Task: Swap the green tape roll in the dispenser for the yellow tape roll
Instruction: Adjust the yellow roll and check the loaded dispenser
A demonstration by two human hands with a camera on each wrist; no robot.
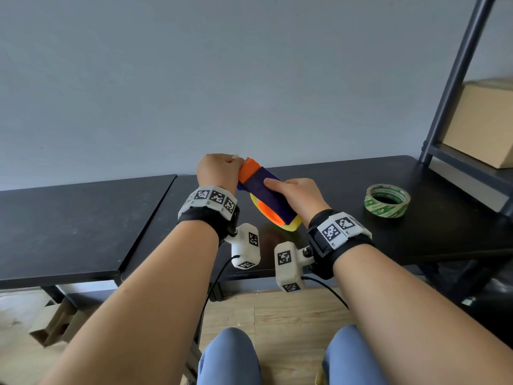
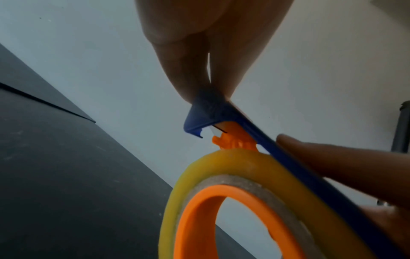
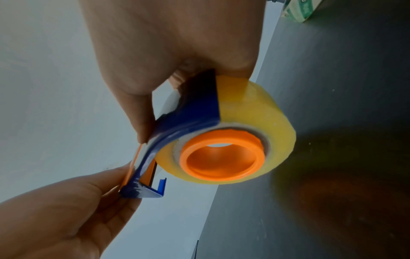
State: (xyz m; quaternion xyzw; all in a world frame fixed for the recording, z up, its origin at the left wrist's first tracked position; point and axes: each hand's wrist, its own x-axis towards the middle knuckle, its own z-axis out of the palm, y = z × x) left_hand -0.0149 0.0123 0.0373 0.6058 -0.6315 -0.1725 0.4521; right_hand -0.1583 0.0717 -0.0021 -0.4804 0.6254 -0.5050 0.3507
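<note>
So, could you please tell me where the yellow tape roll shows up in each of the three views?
Head: the yellow tape roll peeks out low at centre, under the blue dispenser held by both hands.
Left wrist: bottom centre-right, large and cut off by the lower edge.
Right wrist: centre-right, seen whole.
Shared landmark: the orange hub inside the roll, in all three.

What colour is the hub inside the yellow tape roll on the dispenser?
Orange. The hub inside the yellow tape roll shows best in the right wrist view.
</note>
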